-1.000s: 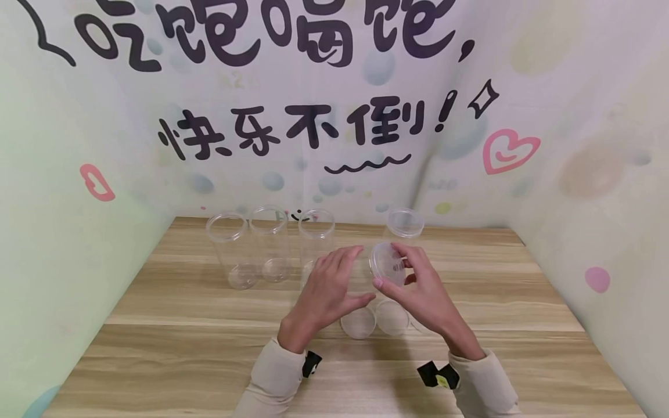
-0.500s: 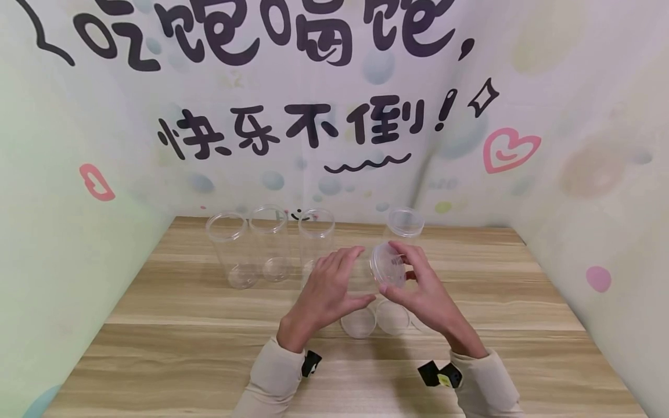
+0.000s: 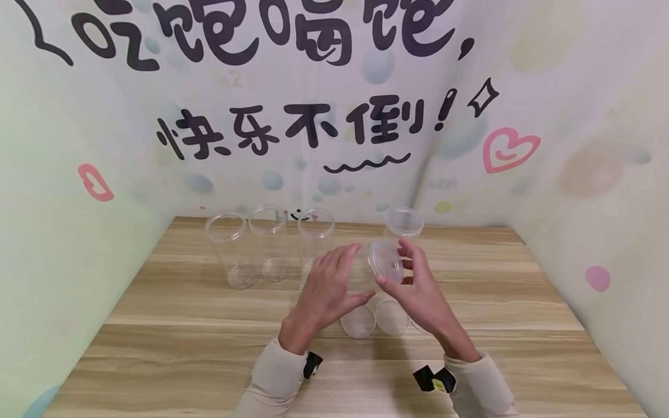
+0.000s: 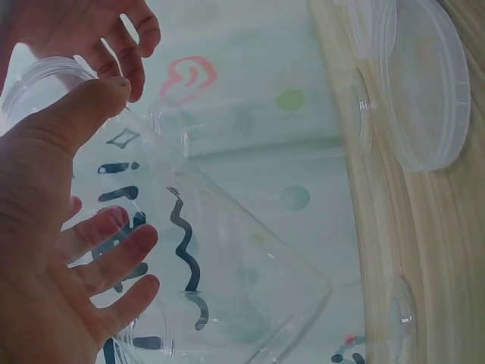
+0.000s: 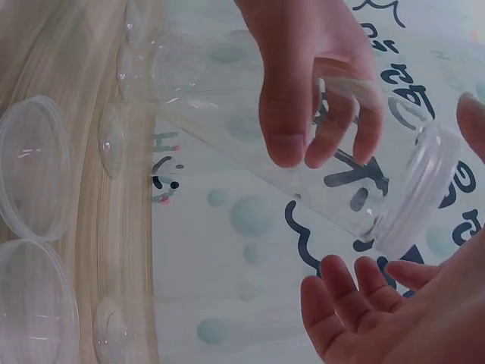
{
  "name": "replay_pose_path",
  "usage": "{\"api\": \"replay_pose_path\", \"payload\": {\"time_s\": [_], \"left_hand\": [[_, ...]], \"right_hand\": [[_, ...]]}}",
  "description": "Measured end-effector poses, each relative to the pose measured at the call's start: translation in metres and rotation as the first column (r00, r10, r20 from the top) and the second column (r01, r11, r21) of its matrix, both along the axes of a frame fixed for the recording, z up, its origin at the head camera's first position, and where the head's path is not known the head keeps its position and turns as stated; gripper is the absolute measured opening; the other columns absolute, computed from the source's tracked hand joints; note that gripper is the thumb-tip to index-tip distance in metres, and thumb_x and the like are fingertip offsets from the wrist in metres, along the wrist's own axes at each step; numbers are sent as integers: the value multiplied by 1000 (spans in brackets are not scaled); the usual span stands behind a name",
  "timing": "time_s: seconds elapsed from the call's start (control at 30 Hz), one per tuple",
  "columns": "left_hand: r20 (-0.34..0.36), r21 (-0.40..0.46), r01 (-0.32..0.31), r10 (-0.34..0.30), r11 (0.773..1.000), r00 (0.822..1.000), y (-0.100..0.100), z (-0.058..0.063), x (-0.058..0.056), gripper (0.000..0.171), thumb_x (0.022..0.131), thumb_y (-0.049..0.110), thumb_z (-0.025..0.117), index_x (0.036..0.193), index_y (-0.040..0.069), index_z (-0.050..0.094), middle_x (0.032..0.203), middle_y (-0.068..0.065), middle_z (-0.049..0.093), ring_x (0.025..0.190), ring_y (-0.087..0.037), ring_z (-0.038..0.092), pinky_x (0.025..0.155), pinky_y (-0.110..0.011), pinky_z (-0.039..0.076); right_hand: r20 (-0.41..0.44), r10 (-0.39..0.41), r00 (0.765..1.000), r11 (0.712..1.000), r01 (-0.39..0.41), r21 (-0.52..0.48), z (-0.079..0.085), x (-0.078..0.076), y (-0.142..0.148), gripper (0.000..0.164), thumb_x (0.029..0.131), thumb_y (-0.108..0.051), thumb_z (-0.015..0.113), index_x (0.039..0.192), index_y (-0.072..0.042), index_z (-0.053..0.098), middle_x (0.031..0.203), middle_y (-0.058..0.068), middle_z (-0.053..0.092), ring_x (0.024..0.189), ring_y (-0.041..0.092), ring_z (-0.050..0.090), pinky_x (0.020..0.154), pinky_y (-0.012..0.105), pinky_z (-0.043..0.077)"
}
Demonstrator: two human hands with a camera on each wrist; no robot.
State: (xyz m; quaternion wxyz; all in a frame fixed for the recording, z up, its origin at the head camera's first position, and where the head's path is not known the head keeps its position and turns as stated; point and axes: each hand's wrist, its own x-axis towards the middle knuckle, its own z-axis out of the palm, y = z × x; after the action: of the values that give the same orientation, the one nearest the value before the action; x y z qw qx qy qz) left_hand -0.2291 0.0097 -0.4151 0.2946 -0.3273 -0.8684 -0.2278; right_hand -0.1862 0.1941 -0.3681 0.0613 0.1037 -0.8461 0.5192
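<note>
A clear plastic jar [image 4: 242, 227] is held tilted above the table, its lidded end toward my right hand. My left hand [image 3: 326, 284] grips its side, thumb on one side and fingers on the other. On the jar's mouth sits a clear screw lid [image 5: 418, 197]. Around this lid my right hand [image 3: 420, 290] is spread, thumb close to the rim. In the right wrist view, the right hand's fingers [image 5: 352, 299] are loosely bent, with a gap between their tips and the lid.
Three open clear jars stand at the back left: one leftmost [image 3: 226, 249], one beside it [image 3: 269, 244], another [image 3: 316, 232] nearer the middle. A lidded jar [image 3: 405, 223] stands behind my right hand. Loose lids [image 3: 358, 322] lie on the wooden table [image 3: 198, 354] below my hands.
My right hand turned a little at the lid, then its fingers came away from the rim and it shifted slightly left. The left hand keeps its grip, almost still.
</note>
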Motion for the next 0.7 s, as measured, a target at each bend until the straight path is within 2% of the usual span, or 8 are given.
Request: {"api": "replay_pose_path", "payload": {"time_s": [0.17,0.37,0.53,0.7], "left_hand": [[5,-8,7,-7,1000,1000,3,0,2,84,66,51,72,130,8,38,122,-5,49,111,-21,49,89,-41,40],[3,-22,16,-15,1000,1000,3,-1,1,85,66,51,72,131,8,37,122,-5,49,111,-20,48,90,-40,40],[6,-27,22,-22,999,1000,1,-1,0,85,67,51,71,132,9,37,122,-5,49,111,-20,48,90,-40,40],[14,-30,37,-37,999,999,1,-2,-1,85,67,53,70,132,9,36,122,-4,48,111,-21,48,90,-41,40]], "right_hand": [[-3,-72,997,996,72,43,-1,0,-3,69,80,-36,66,132,-9,30,119,9,40,105,23,43,77,35,39],[-7,-104,995,991,104,84,-1,-1,-4,66,77,-40,67,124,-5,36,110,10,45,97,22,45,71,32,41],[-16,-102,995,990,103,94,-1,-2,-2,66,75,-41,69,123,-7,39,111,6,45,97,20,45,72,33,42],[-30,-67,997,994,69,83,-1,-2,0,65,75,-37,70,123,-9,39,115,5,43,99,20,45,75,35,43]]}}
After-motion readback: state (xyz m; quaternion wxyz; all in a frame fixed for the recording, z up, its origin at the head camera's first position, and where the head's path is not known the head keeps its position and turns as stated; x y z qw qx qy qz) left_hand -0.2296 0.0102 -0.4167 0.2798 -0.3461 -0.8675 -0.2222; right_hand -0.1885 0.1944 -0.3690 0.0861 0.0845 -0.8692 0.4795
